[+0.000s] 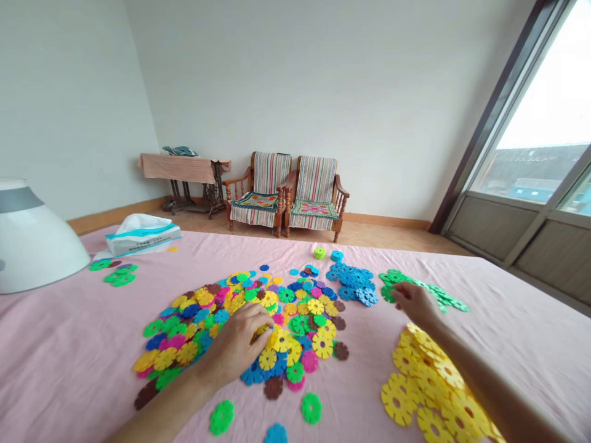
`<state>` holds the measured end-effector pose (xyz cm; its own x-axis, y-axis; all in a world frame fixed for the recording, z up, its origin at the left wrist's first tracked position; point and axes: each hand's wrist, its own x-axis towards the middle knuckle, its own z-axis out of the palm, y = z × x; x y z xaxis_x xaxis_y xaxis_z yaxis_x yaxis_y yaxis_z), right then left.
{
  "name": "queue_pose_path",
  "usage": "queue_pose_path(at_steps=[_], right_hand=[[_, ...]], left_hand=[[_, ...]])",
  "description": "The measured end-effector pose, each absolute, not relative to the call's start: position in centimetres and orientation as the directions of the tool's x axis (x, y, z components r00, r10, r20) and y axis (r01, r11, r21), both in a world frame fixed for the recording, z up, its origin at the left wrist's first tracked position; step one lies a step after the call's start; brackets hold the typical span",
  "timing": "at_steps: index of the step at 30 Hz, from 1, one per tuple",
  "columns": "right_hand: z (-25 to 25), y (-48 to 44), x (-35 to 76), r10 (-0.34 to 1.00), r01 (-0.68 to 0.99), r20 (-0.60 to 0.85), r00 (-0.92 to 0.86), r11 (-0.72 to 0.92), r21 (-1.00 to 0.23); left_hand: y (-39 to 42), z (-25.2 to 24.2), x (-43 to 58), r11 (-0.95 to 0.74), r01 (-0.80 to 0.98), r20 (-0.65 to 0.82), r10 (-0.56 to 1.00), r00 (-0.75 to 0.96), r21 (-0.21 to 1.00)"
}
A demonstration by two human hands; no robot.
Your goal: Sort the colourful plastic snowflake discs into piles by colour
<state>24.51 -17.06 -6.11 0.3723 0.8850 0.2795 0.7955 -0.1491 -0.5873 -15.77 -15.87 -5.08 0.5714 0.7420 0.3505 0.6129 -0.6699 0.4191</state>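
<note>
My left hand [244,335] rests on a spread-out heap of mixed flower-shaped plastic discs [315,306] in many colours. Its fingers curl towards the thumb over yellow pieces, and what they hold, if anything, is hidden. My right hand [418,303] reaches to the near side of a pile of green notched discs [436,289]. Thumb and fingertips are pinched at the edge of a green disc [386,294]. Below my right forearm lies a large pile of yellow discs [431,384]. Blue discs [353,283] are gathered left of the green pile.
A pink cloth [360,394] covers the surface. Loose green discs [312,408] lie near its front. At the left stand a tissue pack [143,237] and a white rounded appliance [37,246]. Small stacks, lime [319,253] and blue [337,256], sit farther back. Two wooden armchairs [316,184] stand beyond.
</note>
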Motion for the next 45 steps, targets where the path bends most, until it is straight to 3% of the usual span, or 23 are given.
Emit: queue_pose_path(at_steps=[5,8,11,14,17,20,36,45], right_hand=[[-5.1,-18.2,31.6,0.700,0.740,0.327,0.635,-0.430,-0.517],[-4.6,-18.2,31.5,0.650,0.740,0.376,0.661,-0.481,-0.469],[-4.9,-17.2,27.7,0.773,0.832,0.371,0.515,-0.346,-0.434],[-5.6,-15.9,21.6,0.917,0.912,0.339,0.208,-0.057,-0.407],[-5.8,-15.0,15.6,0.954,0.908,0.297,-0.051,0.168,-0.384],[-5.5,-14.0,11.4,0.946,0.896,0.260,-0.193,0.278,-0.346],[-3.4,-10.1,9.0,0.913,0.908,-0.095,-0.396,0.374,-0.189],[-2.5,-9.9,9.6,0.905,0.912,-0.167,-0.392,0.359,-0.196]], left_hand=[[-15.9,-5.0,-15.7,-0.666,0.612,0.345,0.745,0.571,0.426],[-15.9,-5.1,-15.7,-0.664,0.609,0.346,0.747,0.568,0.434],[-15.7,-5.3,-15.7,-0.667,0.607,0.355,0.744,0.566,0.431],[-15.6,-5.4,-15.7,-0.671,0.607,0.358,0.741,0.569,0.425],[-15.7,-5.4,-15.8,-0.673,0.604,0.354,0.739,0.574,0.426],[-15.9,-5.3,-15.9,-0.673,0.604,0.342,0.738,0.581,0.427],[-15.8,-5.3,-16.0,-0.685,0.602,0.354,0.728,0.588,0.410],[-15.9,-5.2,-16.0,-0.682,0.609,0.351,0.731,0.585,0.406]])
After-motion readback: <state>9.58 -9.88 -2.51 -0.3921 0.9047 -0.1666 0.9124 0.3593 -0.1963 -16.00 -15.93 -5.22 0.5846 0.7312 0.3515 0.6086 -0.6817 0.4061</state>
